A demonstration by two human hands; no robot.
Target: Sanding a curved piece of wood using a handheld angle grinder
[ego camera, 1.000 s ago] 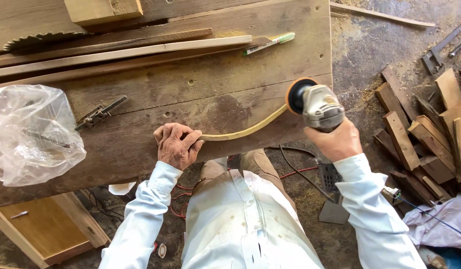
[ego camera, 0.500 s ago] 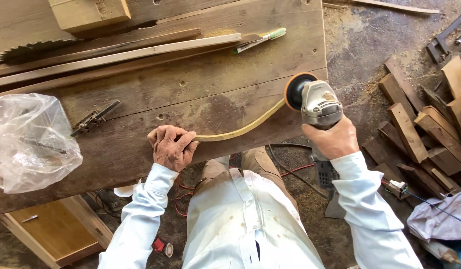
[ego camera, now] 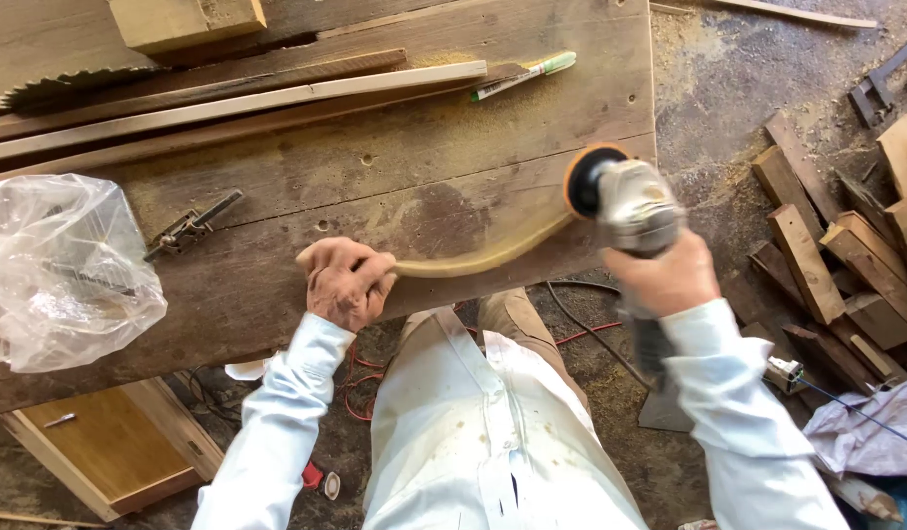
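Head view of a worn wooden counter (ego camera: 394,167). The left hand (ego camera: 347,283), at about 7 o'clock from the counter's middle, has its grip closed over the near end of a thin curved wood strip (ego camera: 483,257) and presses it against the counter's front edge. The strip arcs from that hand toward 2 o'clock, where its far end meets the orange-rimmed disc of a grey angle grinder (ego camera: 622,204). The right hand (ego camera: 666,277) has its grip wrapped around the grinder's body, at 4 o'clock from the disc; the tool is blurred. At 9 o'clock a crumpled clear plastic bag (ego camera: 63,267) lies on the counter, and a small metal clamp (ego camera: 191,225) lies just beside it toward 2 o'clock. Long wood slats (ego camera: 237,98) run across the far part of the counter, with a green-capped marker pen (ego camera: 525,75) at their right end and a pale wood block (ego camera: 186,20) at 11 o'clock. Offcuts of wood (ego camera: 836,245) lie heaped on the sawdust-covered floor at 3 o'clock.
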